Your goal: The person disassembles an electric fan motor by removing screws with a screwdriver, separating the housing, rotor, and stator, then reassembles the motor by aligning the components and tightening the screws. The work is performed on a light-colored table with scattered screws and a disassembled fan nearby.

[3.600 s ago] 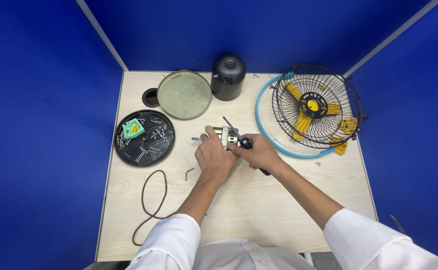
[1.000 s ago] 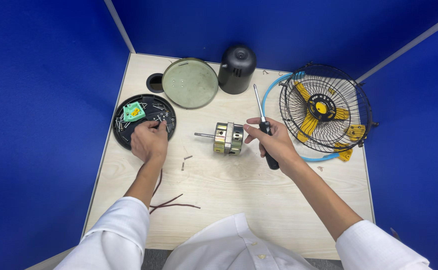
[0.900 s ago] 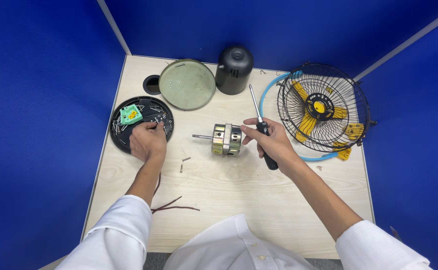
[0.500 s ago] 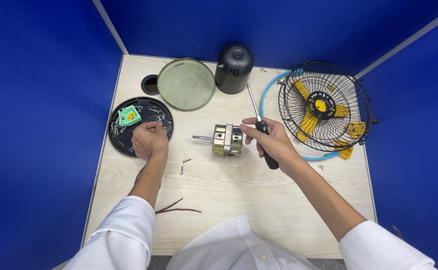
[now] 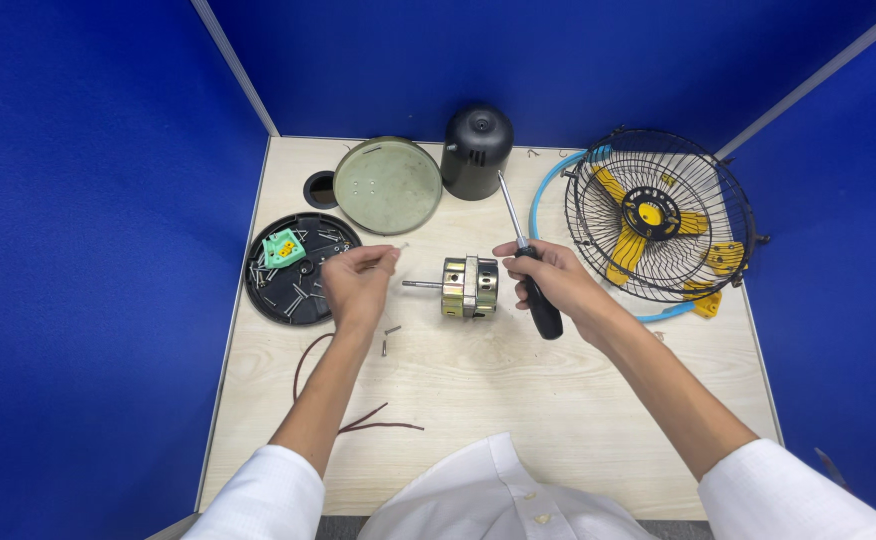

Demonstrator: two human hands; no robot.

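Note:
A small metal fan motor (image 5: 468, 287) with its shaft pointing left lies on the wooden table (image 5: 518, 400). My right hand (image 5: 550, 283) sits just right of the motor, gripping a black-handled screwdriver (image 5: 528, 265) with the blade pointing up and away. My left hand (image 5: 358, 284) hovers left of the motor beside the black round tray (image 5: 283, 295), pinching a small screw (image 5: 396, 250) between thumb and fingertips. Several screws and a green part lie in that tray.
A grey-green round plate (image 5: 388, 185) and a black motor cover (image 5: 477, 151) stand at the back. A black wire fan guard with yellow blades (image 5: 658, 215) lies at the right on a blue ring. Loose screws (image 5: 388, 338) and a brown wire (image 5: 358, 420) lie near my left arm.
My left hand has lifted off the black tray and moved right toward the motor with a small screw pinched in it. The right hand keeps the screwdriver almost still.

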